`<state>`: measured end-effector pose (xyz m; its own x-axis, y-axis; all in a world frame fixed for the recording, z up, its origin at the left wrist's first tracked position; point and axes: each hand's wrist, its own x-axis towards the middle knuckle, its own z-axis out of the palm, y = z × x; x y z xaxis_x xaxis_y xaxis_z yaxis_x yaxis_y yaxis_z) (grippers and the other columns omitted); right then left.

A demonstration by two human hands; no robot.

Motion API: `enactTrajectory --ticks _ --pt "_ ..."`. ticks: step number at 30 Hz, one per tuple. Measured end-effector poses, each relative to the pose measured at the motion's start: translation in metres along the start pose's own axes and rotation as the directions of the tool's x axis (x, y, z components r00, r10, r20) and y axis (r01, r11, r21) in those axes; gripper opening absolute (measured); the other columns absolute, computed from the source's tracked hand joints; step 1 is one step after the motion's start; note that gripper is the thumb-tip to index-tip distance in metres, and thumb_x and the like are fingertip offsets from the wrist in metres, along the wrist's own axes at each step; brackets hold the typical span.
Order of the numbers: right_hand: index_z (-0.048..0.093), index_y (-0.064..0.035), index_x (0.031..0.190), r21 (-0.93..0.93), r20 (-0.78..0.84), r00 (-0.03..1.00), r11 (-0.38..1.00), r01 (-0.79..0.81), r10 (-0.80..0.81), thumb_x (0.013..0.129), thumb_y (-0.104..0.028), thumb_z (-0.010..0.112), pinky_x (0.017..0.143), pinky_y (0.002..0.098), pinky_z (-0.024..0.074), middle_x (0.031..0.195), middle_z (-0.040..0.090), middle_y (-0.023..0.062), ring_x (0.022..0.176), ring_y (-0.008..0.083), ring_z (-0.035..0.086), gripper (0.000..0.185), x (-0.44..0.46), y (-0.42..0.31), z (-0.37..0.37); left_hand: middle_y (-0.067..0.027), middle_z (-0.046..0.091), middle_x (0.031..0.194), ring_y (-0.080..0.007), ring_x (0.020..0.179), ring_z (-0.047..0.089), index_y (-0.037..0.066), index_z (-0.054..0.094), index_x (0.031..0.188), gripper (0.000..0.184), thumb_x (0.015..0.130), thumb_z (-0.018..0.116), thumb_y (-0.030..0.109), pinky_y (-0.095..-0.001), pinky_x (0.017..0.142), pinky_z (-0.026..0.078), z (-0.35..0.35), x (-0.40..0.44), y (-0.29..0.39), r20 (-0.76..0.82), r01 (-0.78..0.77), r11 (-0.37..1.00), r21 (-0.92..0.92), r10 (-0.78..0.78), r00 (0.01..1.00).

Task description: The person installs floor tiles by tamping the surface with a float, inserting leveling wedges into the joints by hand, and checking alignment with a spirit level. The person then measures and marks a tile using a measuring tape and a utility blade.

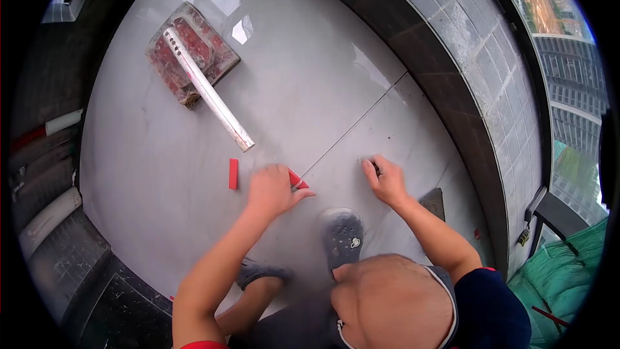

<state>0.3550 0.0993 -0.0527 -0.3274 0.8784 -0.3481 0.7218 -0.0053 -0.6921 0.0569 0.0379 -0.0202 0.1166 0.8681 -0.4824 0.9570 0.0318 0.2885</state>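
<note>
My left hand is low over the pale floor tiles, its fingers curled round a red wedge at the joint between two tiles. The thumb sticks out beneath the wedge. A second red wedge lies on the tile just left of that hand. To the right of the joint, my right hand is closed near the floor, thumb against the curled fingers. Something small and dark shows by its fingertips, too small to name.
Farther forward lies a worn reddish block with a silvery tube handle across it. A dark flat piece rests beyond my right forearm. My grey clog stands between the hands. A dark tiled ledge curves along the right, with green netting behind.
</note>
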Motion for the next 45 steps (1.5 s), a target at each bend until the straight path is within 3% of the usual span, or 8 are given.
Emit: enactTrajectory --ticks 17,25,27,30,32,36,39,45 --pt "0.066 -0.0077 0.086 -0.039 -0.239 0.965 0.994 0.101 -0.108 0.095 -0.025 0.071 0.053 0.0364 0.0490 0.068 0.066 0.0080 0.056 0.0270 0.062 0.021 0.023 -0.017 0.028 -0.0114 0.075 0.080 -0.0304 0.075 0.073 0.007 0.073 0.090 0.049 0.103 0.054 0.051 -0.0436 0.067 0.054 -0.003 0.008 -0.013 0.117 -0.130 0.990 -0.053 0.135 0.984" --pt "0.068 -0.0045 0.092 0.317 -0.227 0.941 0.933 -0.172 0.251 0.096 -0.024 0.072 0.063 0.0334 0.0526 0.077 0.070 0.0092 0.067 0.0270 0.066 0.020 0.015 -0.010 0.027 -0.0213 0.062 0.113 -0.0413 0.107 0.063 0.002 0.058 0.117 0.036 0.094 0.071 0.025 -0.0520 0.081 0.053 -0.024 -0.041 -0.088 -0.190 0.384 0.919 -0.094 -0.395 0.899" --pt "0.068 -0.0042 0.093 0.321 -0.257 0.923 0.926 -0.197 0.286 0.095 -0.024 0.073 0.064 0.0340 0.0536 0.080 0.071 0.0079 0.070 0.0263 0.067 0.020 0.012 -0.012 0.020 -0.0242 0.061 0.112 -0.0422 0.106 0.062 0.001 0.058 0.120 0.033 0.094 0.069 0.019 -0.0514 0.085 0.053 0.010 -0.053 -0.118 -0.175 0.259 0.933 -0.250 -0.307 0.936" --pt "0.069 -0.0060 0.104 -0.106 -0.355 0.927 0.991 0.086 -0.119 0.094 -0.021 0.073 0.078 0.0378 0.0570 0.105 0.073 0.0077 0.091 0.0260 0.070 0.019 0.013 -0.018 0.014 -0.0204 0.063 0.111 -0.0411 0.104 0.062 0.002 0.057 0.125 0.036 0.094 0.068 0.014 -0.0493 0.086 0.053 -0.005 -0.028 -0.077 -0.200 0.169 0.974 -0.152 -0.198 0.960" --pt "0.064 -0.0089 0.130 -0.328 -0.133 0.878 0.857 0.398 -0.459 0.095 -0.027 0.070 0.104 0.0452 0.0497 0.140 0.061 0.0099 0.125 0.0275 0.061 0.040 0.019 -0.026 0.009 -0.0180 0.064 0.110 -0.0394 0.104 0.062 0.002 0.059 0.124 0.033 0.094 0.068 0.012 -0.0479 0.086 0.053 -0.003 0.002 -0.040 -0.297 0.063 0.986 -0.156 -0.108 0.949" --pt "0.043 -0.0073 0.155 -0.454 -0.011 0.931 0.831 0.321 -0.365 0.098 -0.042 0.062 0.124 0.0513 0.0258 0.160 0.042 0.0144 0.150 0.0337 0.035 0.069 0.042 -0.005 -0.015 -0.0106 0.069 0.114 -0.0321 0.108 0.062 0.003 0.066 0.119 0.024 0.094 0.067 0.005 -0.0429 0.087 0.053 -0.003 0.077 0.013 -0.524 -0.205 0.971 -0.123 0.112 0.844" --pt "0.043 -0.0037 0.153 -0.388 -0.465 0.879 0.917 -0.095 -0.106 0.098 -0.039 0.062 0.124 0.0529 0.0250 0.161 0.040 0.0171 0.151 0.0371 0.034 0.068 0.049 0.030 -0.025 -0.0067 0.069 0.116 -0.0314 0.105 0.062 0.007 0.069 0.115 0.026 0.091 0.064 0.000 -0.0423 0.087 0.054 -0.017 0.130 0.046 -0.633 -0.184 0.975 -0.122 0.066 0.771" --pt "0.046 -0.0012 0.149 -0.282 -0.516 0.853 0.957 -0.076 -0.084 0.095 -0.027 0.069 0.121 0.0509 0.0328 0.159 0.041 0.0175 0.147 0.0388 0.039 0.064 0.031 0.043 -0.031 -0.0058 0.068 0.117 -0.0312 0.112 0.059 0.006 0.072 0.115 0.041 0.079 0.061 -0.011 -0.0413 0.093 0.053 -0.031 0.212 0.077 -0.636 -0.392 0.911 -0.131 0.226 0.737"
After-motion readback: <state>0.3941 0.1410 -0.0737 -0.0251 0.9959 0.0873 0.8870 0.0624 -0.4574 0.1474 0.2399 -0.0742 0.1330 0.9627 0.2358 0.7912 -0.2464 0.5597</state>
